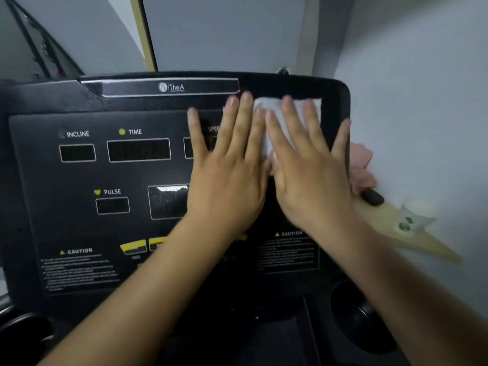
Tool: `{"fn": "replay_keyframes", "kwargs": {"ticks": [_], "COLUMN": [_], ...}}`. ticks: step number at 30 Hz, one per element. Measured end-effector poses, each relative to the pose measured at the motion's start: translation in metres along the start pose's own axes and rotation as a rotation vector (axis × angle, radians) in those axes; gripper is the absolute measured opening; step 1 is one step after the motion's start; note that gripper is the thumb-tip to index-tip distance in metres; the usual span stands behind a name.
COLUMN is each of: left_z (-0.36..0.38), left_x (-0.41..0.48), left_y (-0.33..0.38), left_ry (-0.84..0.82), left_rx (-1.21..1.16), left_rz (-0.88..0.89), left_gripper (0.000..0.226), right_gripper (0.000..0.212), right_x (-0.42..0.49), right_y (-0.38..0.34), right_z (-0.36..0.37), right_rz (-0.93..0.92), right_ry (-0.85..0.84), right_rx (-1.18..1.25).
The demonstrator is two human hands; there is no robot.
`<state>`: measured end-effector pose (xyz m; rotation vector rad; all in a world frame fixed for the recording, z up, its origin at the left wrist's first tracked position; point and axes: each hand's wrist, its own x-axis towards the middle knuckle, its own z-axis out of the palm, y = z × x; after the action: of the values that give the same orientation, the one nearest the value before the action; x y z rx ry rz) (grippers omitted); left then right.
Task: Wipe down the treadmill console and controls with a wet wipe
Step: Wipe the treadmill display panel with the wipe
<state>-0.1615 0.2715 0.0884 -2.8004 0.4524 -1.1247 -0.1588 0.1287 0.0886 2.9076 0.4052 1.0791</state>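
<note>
Wet wipe (274,122), thin white sheet, lies pressed flat on my matte black treadmill console (79,180) under left hand (227,186) and right hand (311,186), fingers (245,120) spread wide.

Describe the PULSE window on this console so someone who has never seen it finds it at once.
Start at the black treadmill console and find its top row of readouts, INCLINE and TIME. Drop to the lower row: the PULSE window sits left of the left hand. It is the smallest white-outlined box, and the only one labelled with a yellow heart.
</note>
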Motion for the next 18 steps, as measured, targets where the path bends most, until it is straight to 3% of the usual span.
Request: {"fn": "replay_keyframes", "kwargs": {"ticks": [3,8,14,18], "left_z": [0.004,-0.016,0.005,-0.013], "left_x": [-0.021,0.029,-0.021,0.018], "left_y": [-0.004,-0.013,-0.006,-0.020], "left_ry": [-0.035,0.050,0.019,0.017], "left_rx": [0.061,0.101,0.011,0.059], "left_rz": [0.015,-0.067,0.037,-0.032], "left_gripper": [0.065,0.063,0.061,0.063], "right_gripper": [0.061,0.058,0.058,0.055], "right_x": [-0.015,0.041,-0.003,0.038], "right_y": [-0.005,-0.006,-0.020,-0.018], "right_z": [0.004,-0.009,0.008,-0.003], "right_rz": [-0.031,-0.017,-0.027,-0.033], "right_ry": [-0.042,0.035,0.033,0.065], "right_rx": [-0.032,0.037,0.064,0.051]}}
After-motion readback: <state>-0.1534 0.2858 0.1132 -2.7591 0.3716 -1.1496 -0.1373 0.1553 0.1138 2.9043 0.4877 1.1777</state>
